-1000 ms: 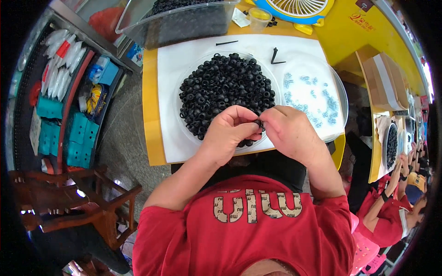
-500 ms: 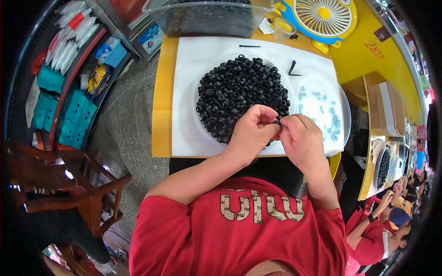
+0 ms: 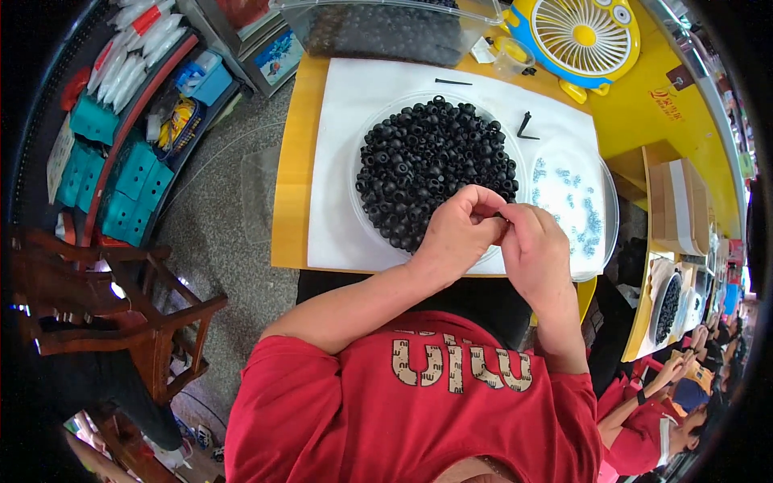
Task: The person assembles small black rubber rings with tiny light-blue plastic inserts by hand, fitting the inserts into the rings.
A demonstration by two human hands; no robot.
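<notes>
A round clear dish (image 3: pixel 357 211) holds a heap of small black ball-shaped parts (image 3: pixel 435 161) with holes in them. Over its near right edge, my left hand (image 3: pixel 460 229) and my right hand (image 3: pixel 535 249) meet with closed, pinching fingertips. A small black part showed between them a moment ago; now the fingers mostly cover it, and what the right fingertips grip is hidden. To the right of my hands, a second clear dish (image 3: pixel 613 211) contains scattered tiny clear bluish pieces (image 3: pixel 592 221). Thin black strips (image 3: pixel 453 81) and an angled black piece (image 3: pixel 525 127) lie beyond the heap.
Beneath the dishes, a white sheet (image 3: pixel 330 185) covers the yellow table (image 3: pixel 290 193). At the back stand a large clear bin (image 3: pixel 386 36) of dark parts, a clear cup (image 3: pixel 513 58) and a yellow-blue fan (image 3: pixel 580 40). A wooden chair (image 3: pixel 161 322) is at left; a person in red (image 3: pixel 644 439) sits at right.
The whole view has shifted slightly, moving the table toward the right. My hands stay pinched together, and the black part between the fingertips has become mostly hidden.
</notes>
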